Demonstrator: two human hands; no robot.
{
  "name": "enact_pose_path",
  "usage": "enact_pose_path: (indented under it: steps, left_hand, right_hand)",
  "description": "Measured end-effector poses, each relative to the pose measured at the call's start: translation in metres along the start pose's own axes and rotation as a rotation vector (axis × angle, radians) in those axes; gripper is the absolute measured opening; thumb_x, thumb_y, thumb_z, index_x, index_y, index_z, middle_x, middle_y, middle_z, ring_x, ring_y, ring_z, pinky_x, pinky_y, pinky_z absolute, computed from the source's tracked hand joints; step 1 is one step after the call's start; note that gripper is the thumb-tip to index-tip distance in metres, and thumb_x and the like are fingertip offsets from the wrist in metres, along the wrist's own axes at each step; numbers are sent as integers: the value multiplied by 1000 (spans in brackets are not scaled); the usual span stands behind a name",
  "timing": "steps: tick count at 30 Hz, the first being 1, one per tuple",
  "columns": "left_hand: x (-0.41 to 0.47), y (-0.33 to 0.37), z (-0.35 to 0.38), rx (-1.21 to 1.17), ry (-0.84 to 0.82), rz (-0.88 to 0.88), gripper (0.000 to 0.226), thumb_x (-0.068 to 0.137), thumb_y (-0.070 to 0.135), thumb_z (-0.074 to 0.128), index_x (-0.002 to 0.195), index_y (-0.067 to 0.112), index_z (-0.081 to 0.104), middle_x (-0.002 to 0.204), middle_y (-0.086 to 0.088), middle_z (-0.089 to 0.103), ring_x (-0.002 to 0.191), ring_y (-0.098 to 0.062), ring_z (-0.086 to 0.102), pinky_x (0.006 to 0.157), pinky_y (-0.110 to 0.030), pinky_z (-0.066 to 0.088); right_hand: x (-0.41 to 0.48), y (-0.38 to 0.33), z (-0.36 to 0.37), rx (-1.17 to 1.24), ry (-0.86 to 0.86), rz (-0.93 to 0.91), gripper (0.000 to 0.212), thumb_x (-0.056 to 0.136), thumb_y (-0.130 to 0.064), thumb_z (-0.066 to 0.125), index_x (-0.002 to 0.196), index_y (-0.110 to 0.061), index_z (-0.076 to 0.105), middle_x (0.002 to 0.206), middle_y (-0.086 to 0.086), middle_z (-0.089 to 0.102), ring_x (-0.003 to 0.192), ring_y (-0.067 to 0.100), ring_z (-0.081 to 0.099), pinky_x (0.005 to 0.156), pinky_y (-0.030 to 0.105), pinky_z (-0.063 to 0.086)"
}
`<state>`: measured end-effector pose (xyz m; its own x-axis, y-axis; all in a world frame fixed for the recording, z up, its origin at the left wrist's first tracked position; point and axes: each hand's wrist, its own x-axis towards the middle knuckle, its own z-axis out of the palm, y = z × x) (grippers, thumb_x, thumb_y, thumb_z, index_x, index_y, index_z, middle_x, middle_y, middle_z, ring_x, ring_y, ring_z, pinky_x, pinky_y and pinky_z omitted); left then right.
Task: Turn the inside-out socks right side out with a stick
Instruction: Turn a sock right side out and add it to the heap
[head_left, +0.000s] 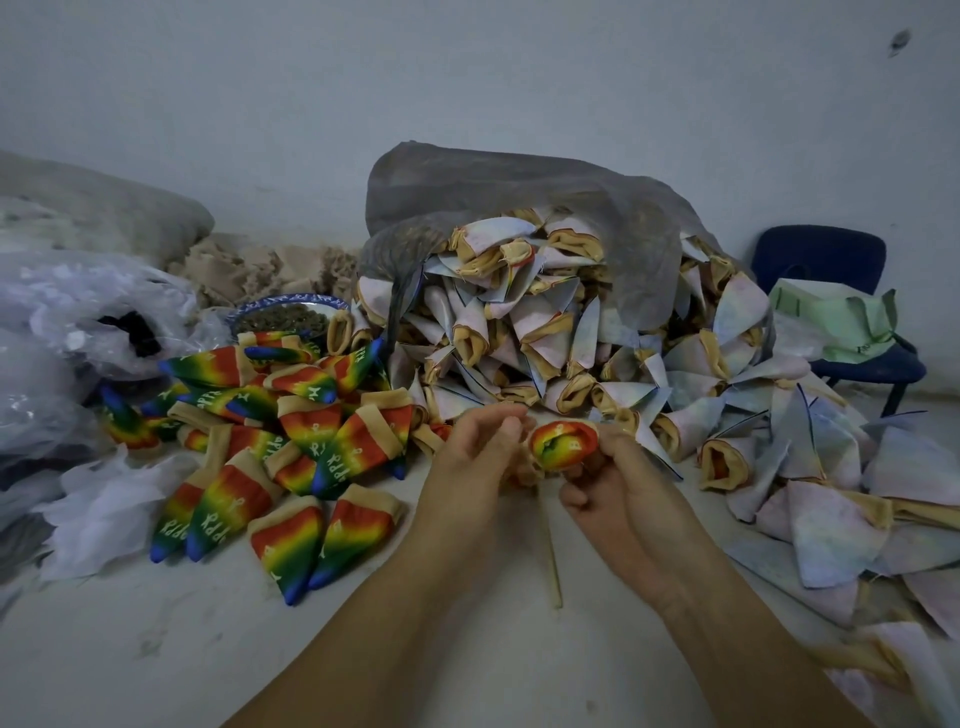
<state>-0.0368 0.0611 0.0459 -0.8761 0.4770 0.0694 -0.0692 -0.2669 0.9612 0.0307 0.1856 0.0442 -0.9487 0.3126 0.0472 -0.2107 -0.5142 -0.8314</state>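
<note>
A half-turned sock (558, 441), its rainbow side showing at the tip and its tan cuff bunched below, sits over the top of a thin pale stick (550, 551). The stick slants down toward me between my wrists. My left hand (475, 452) pinches the sock's bunched fabric from the left. From the right, my right hand (605, 475) grips the same sock with curled fingers. A heap of rainbow socks (270, 441), right side out, lies at the left. Pale inside-out socks (571, 332) spill from a grey bag (493, 192) behind and to the right.
Crumpled clear plastic bags (88, 322) lie at the far left. A blue-rimmed bowl (291, 312) sits behind the rainbow heap. A dark blue chair (831, 291) with green cloth on it stands at the right by the wall. I am working on a pale floor (208, 649).
</note>
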Motion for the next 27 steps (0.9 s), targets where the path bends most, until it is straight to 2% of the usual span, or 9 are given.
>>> enact_pose_path:
  steps: [3,6,7,9,12,17,20,22,27]
  left_hand:
    - [-3,3,-4,381,-37,343,19,92,50,57,110,50,60,121,26,52,114,5,53,92,-19,50]
    - [-4,-5,-3,692,-201,516,47,87,48,63,131,49,47,135,34,39,132,11,30,105,-5,28]
    - [-5,-7,-1,738,-221,534,50,88,42,66,132,50,43,133,35,38,131,15,28,104,-3,24]
    - [-5,-9,-1,739,-206,535,51,89,32,69,126,53,41,123,38,40,122,21,32,98,1,24]
    - [-4,-8,-2,729,-179,547,45,87,29,71,114,54,47,112,36,47,113,17,40,92,0,29]
    - [-3,-8,-1,846,-193,520,31,90,27,68,118,37,57,107,30,43,107,20,35,88,2,24]
    - [-3,-6,-4,903,-166,546,22,93,23,65,115,21,64,104,18,48,100,9,40,87,-3,29]
    - [-3,-4,-4,901,-167,577,17,93,22,65,109,16,66,103,8,54,95,2,43,85,-8,33]
    - [-4,-5,-3,846,-168,547,24,93,39,61,95,15,65,92,3,60,87,-6,49,77,-21,40]
  right_hand:
    - [-1,-2,-4,-76,57,-25,17,92,-28,53,92,-16,65,87,4,64,68,9,51,56,23,42]
    - [-2,-2,-7,-120,20,-3,31,92,-30,52,110,-7,62,107,20,62,94,23,60,84,37,47]
    - [-2,-2,-6,-115,10,11,33,95,-29,49,115,-5,61,111,22,61,97,25,59,85,37,48]
    - [-2,-1,-5,-73,17,43,33,96,-29,47,115,-6,62,107,19,63,86,19,58,68,27,48]
    - [-2,0,-3,-58,35,78,30,84,-31,56,100,-8,68,95,15,61,69,13,52,54,22,43]
    - [-2,2,-3,-224,141,70,23,91,-36,54,89,-18,69,82,6,61,64,9,53,58,26,42]
    - [-4,2,0,-330,141,8,18,80,-41,60,67,-30,67,69,-5,58,64,4,52,63,26,41]
    - [-4,2,2,-268,96,27,19,78,-37,60,63,-29,67,68,-6,59,64,3,53,64,27,40]
    - [-4,5,4,-33,-21,171,26,85,-30,55,93,-10,71,84,5,63,69,10,54,65,27,38]
